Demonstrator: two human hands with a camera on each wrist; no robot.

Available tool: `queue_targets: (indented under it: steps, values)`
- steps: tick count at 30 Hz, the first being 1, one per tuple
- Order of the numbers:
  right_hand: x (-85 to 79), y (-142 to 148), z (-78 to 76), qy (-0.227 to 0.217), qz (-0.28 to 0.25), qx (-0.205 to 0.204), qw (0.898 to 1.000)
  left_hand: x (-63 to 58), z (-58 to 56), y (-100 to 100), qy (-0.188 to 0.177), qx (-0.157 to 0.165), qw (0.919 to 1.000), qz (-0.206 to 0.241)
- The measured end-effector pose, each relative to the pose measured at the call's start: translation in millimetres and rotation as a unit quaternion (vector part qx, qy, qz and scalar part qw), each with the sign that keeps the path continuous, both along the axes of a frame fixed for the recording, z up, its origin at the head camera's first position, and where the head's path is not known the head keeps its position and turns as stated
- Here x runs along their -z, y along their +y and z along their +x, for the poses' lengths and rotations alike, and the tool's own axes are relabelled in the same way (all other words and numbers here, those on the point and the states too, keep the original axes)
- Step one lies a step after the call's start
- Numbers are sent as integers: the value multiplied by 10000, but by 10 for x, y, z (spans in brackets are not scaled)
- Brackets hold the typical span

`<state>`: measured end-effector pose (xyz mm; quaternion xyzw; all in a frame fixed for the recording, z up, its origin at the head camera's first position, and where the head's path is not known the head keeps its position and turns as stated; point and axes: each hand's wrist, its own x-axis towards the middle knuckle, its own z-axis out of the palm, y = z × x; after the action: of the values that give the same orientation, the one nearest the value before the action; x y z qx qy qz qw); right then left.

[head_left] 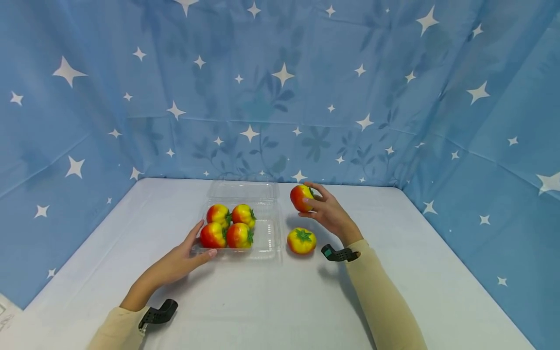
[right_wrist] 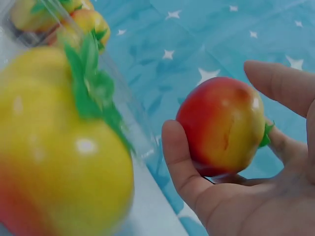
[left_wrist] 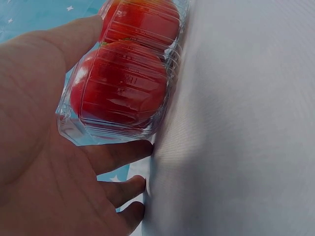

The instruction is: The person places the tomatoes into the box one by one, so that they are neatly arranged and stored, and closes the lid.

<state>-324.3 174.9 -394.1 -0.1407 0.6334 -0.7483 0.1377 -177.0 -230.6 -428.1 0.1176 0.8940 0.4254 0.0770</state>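
Observation:
A clear plastic clamshell box (head_left: 267,234) lies with its lid (head_left: 242,190) folded back, away from the person. Two rows of red-and-yellow, tomato-like fruits (head_left: 213,235) with green leafy tops fill its left side. My left hand (head_left: 178,262) spans the box's near left corner, thumb along the front wall. In the left wrist view, its fingers (left_wrist: 123,155) are spread and nearly straight. Right of the box, my right hand (head_left: 330,214) holds another such fruit (head_left: 301,198) above the table, between thumb and fingers. A further loose fruit (head_left: 301,241) sits below it, beside the box.
White cloth covers the table (head_left: 262,306). Blue curtains (head_left: 280,97) with white stars close off the back and both sides. A dark strap-on device (head_left: 158,313) sits on the left wrist, and a similar one (head_left: 339,253) on the right.

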Motion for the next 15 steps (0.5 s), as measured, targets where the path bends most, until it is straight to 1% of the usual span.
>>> queue_targets:
  steps: [3,5,8,12,14,15]
  values:
    - [-55,-77,49,90,70,94,9999,4,-10,-3,17,6,10000,-22]
    - [-90,-128,84,184,115,66,9997,7,-15,-5,44,9,10000,-30]
    - [-137,-204,133,346,75,-149,9993,9,-18,-11,91,31,9999,-26]
    - [-197,-297,210,594,98,-617,9963,5,-14,-13,124,64,9999,-13]
    - [-220,-339,244,777,283,-792,9934,4,-11,-15,122,72,9999,5]
    - [-225,-358,257,909,487,-809,9914,4,-8,-15,114,76,9999,17]
